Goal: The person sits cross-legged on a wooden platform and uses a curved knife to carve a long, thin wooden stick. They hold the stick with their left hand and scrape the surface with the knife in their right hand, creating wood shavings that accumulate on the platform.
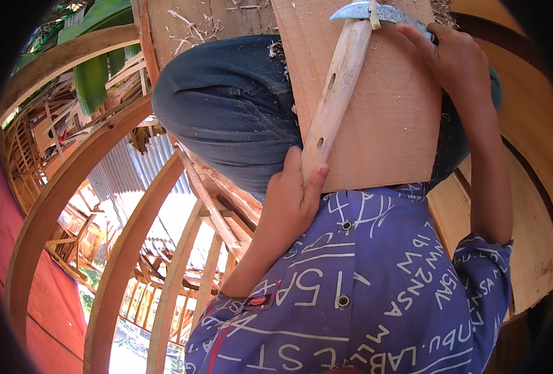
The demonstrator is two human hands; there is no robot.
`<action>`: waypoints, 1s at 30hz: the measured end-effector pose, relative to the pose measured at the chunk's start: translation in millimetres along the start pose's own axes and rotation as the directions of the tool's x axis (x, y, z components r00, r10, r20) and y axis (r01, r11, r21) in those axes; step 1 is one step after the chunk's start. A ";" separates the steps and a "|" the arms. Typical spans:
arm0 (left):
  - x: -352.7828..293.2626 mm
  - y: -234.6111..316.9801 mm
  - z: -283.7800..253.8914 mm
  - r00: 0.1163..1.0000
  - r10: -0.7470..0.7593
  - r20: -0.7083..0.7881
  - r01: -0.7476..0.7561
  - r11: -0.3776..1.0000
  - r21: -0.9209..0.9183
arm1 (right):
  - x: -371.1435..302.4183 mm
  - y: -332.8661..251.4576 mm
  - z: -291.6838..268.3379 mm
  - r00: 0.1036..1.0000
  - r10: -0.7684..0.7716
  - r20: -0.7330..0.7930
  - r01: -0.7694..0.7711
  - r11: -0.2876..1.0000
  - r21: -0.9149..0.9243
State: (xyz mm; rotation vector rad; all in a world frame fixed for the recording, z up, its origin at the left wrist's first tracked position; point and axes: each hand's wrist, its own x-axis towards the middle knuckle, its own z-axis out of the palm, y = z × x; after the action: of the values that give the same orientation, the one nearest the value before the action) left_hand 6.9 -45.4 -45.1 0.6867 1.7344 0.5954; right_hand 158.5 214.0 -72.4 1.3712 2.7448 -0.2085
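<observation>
A hammer with a pale wooden handle (pixel 335 93) lies slantwise over a smooth wooden board (pixel 382 131). Its curved metal head (pixel 354 11) is at the far end and tapers to a point on the left. My left hand (pixel 294 193) is closed round the near end of the handle, close to my shirt. At the far right, my right hand (pixel 457 59) has its fingers closed on the right end of the metal head, partly hiding it. The board rests across my lap, its near edge against my shirt.
Wood shavings (pixel 192 28) lie on planks beyond my bent knee (pixel 220 100). Curved wooden slats (pixel 127 268) stand along the left, with corrugated metal sheets (pixel 136 162) and scrap wood beyond them. More wide planks (pixel 525 230) are at the right.
</observation>
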 end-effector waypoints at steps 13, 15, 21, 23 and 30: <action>5.9 1.0 -3.6 1.000 -0.004 -0.006 0.004 1.000 0.014 | -31.2 -27.9 -19.1 0.960 -0.062 0.273 -0.070 0.890 0.451; 4.7 -1.7 -2.1 1.000 0.012 -0.015 -0.012 1.000 -0.007 | -29.0 -8.4 -23.3 0.900 -0.143 0.411 -0.221 0.664 0.714; 9.0 -0.4 -2.9 0.999 0.047 -0.024 -0.048 0.998 -0.028 | -43.9 -3.1 -46.0 0.740 -0.243 0.628 -0.575 0.258 0.777; 7.2 2.4 -3.3 1.000 0.005 -0.009 -0.006 0.999 -0.046 | -46.2 5.7 -37.6 0.820 -0.146 0.553 -0.488 0.327 0.809; 6.4 2.9 -1.7 1.000 0.024 -0.020 -0.025 1.000 -0.016 | -58.1 2.3 -13.2 0.924 0.049 0.379 -0.372 0.335 0.865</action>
State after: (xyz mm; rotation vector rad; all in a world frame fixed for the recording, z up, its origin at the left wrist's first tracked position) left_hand 4.3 -38.8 -46.9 0.6938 1.7398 0.6343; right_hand 195.3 171.4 -52.6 1.6098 2.0497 -2.0468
